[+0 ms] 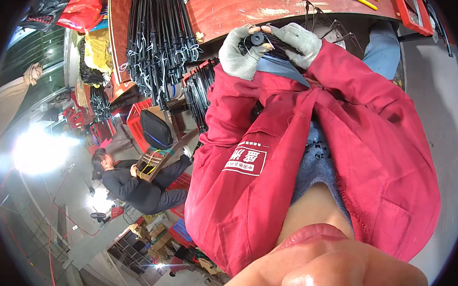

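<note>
Both my hands wear pale grey work gloves with bare fingertips and are held close together at the red table's edge. My left hand (240,54) is closed around the black round end of what looks like an umbrella frame (256,39), its hollow centre facing up. My right hand (299,43) grips the same frame just beside it, fingers bent over the dark shaft. Thin black ribs (334,25) with joints spread out beyond my right hand. My palms hide most of the shaft.
A thick bundle of black umbrella frames (156,46) with white strings hangs over the table (236,14) edge at left. Another bundle (198,92) stands below. A seated co-worker (139,182) is at lower left, near a red crate (138,125). Yellow rods (362,1) lie at the far right.
</note>
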A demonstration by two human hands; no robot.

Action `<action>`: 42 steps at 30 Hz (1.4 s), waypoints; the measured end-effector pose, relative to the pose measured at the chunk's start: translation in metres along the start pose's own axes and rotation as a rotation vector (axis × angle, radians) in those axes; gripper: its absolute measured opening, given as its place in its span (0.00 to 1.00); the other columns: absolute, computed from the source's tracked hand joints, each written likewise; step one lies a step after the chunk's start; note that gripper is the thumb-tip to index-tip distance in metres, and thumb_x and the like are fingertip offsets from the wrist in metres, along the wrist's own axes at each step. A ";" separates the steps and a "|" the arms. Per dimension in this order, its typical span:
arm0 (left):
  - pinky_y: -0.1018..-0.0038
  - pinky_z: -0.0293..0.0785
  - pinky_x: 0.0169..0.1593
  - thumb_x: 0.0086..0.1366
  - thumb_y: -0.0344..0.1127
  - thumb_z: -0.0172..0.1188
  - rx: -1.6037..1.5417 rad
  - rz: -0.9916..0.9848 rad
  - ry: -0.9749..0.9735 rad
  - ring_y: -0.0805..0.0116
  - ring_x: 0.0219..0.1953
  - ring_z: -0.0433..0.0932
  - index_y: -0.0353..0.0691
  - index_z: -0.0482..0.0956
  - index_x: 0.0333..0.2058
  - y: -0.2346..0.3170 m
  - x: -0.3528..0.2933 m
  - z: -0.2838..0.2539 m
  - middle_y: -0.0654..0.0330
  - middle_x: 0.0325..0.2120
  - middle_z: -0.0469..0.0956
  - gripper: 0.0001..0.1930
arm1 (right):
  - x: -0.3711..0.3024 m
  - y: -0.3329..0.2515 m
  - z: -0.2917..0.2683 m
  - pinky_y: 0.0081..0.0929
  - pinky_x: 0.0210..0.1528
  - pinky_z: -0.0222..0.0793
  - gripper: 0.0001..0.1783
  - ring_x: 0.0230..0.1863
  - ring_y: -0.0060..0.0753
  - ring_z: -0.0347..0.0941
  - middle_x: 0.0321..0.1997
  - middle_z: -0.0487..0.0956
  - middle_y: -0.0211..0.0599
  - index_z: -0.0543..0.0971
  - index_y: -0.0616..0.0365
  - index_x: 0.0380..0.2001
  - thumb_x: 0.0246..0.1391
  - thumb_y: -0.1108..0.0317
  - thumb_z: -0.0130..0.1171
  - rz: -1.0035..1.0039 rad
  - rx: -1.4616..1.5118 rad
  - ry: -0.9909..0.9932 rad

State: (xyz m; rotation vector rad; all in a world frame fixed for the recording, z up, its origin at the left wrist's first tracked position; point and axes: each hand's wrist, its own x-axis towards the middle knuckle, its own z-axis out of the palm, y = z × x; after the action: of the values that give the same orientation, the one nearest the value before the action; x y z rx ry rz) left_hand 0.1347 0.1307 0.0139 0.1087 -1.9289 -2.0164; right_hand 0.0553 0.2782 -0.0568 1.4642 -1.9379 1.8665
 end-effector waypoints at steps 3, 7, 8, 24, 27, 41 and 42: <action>0.77 0.69 0.44 0.39 0.17 0.66 0.063 0.035 -0.086 0.70 0.35 0.73 0.37 0.71 0.36 0.002 0.007 -0.007 0.57 0.35 0.76 0.22 | 0.002 0.003 -0.002 0.24 0.36 0.64 0.39 0.32 0.34 0.67 0.33 0.71 0.35 0.68 0.54 0.53 0.28 0.87 0.50 -0.019 0.039 -0.032; 0.76 0.69 0.44 0.38 0.18 0.67 0.129 0.081 -0.292 0.70 0.35 0.73 0.37 0.71 0.37 0.002 0.017 -0.009 0.58 0.35 0.76 0.24 | 0.003 0.003 -0.008 0.24 0.36 0.64 0.40 0.32 0.34 0.67 0.34 0.72 0.35 0.68 0.53 0.54 0.29 0.87 0.50 -0.004 0.104 -0.104; 0.75 0.68 0.45 0.38 0.18 0.67 0.121 0.080 -0.273 0.70 0.36 0.73 0.37 0.71 0.37 0.004 0.015 -0.007 0.58 0.35 0.76 0.24 | 0.002 0.002 -0.005 0.24 0.37 0.64 0.40 0.32 0.34 0.67 0.34 0.72 0.35 0.67 0.53 0.54 0.30 0.87 0.49 -0.010 0.086 -0.076; 0.79 0.68 0.44 0.44 0.18 0.64 -0.137 -0.012 0.033 0.69 0.35 0.74 0.37 0.70 0.42 -0.008 0.001 0.023 0.56 0.36 0.75 0.23 | -0.009 0.004 -0.003 0.22 0.40 0.65 0.41 0.34 0.35 0.68 0.38 0.72 0.37 0.63 0.50 0.57 0.34 0.88 0.47 0.212 0.098 -0.013; 0.79 0.69 0.43 0.45 0.17 0.63 -0.233 -0.003 0.099 0.69 0.34 0.74 0.37 0.70 0.43 -0.014 -0.002 0.021 0.55 0.36 0.75 0.24 | -0.012 0.010 -0.002 0.22 0.42 0.66 0.43 0.36 0.34 0.69 0.38 0.72 0.36 0.62 0.46 0.58 0.34 0.88 0.49 0.276 0.123 0.006; 0.75 0.75 0.39 0.50 0.16 0.54 -0.227 -0.017 0.062 0.65 0.40 0.70 0.35 0.69 0.41 -0.015 -0.003 0.005 0.55 0.40 0.71 0.18 | 0.000 -0.013 0.000 0.23 0.35 0.65 0.39 0.31 0.34 0.66 0.34 0.72 0.35 0.67 0.51 0.55 0.32 0.87 0.48 0.088 -0.111 0.034; 0.75 0.75 0.39 0.50 0.16 0.54 -0.229 -0.019 0.057 0.65 0.40 0.70 0.35 0.69 0.41 -0.018 -0.004 0.005 0.55 0.40 0.71 0.18 | -0.002 -0.011 -0.002 0.23 0.35 0.65 0.39 0.31 0.34 0.66 0.34 0.72 0.35 0.67 0.51 0.55 0.32 0.87 0.48 0.091 -0.115 0.038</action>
State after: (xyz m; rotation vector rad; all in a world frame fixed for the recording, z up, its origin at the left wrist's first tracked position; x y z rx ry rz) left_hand 0.1337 0.1375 -0.0043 0.1266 -1.6552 -2.2053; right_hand 0.0625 0.2827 -0.0496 1.3211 -2.0886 1.7703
